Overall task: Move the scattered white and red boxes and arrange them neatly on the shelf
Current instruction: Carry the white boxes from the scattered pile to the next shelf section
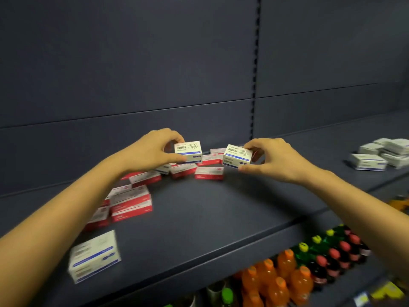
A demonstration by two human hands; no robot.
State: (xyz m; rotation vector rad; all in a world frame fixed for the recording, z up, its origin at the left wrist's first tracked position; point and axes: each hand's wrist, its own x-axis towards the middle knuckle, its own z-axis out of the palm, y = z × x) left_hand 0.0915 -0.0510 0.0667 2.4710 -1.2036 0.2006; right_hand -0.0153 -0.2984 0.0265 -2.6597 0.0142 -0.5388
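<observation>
Left grip (155,149): thumb low, fingers over the top, pinching the left paper-clip box (188,151). The box is white with a blue band and is held about level above the back of the dark shelf (210,207).

Right grip (272,160): thumb and fingers pinching the right paper-clip box (237,155). It has the same print and is tilted. The two held boxes are near each other, not touching.

Surroundings:
- Below and between the held boxes, a loose row of red-and-white boxes (209,173) lies at odd angles along the back of the shelf. My left forearm crosses over its left end.
- Further left is a small pile of red-and-white boxes (130,203), some stacked, blurred.
- Near the front edge at left, a third white-and-blue box (94,255) lies flat and alone, print blurred.
- Far right, on the adjoining shelf section, white boxes (380,154) are heaped together, well apart from both hands.
- The lower shelf holds orange drink bottles (276,280), green bottles with yellow caps (304,248) and dark bottles with pink caps (332,262).
</observation>
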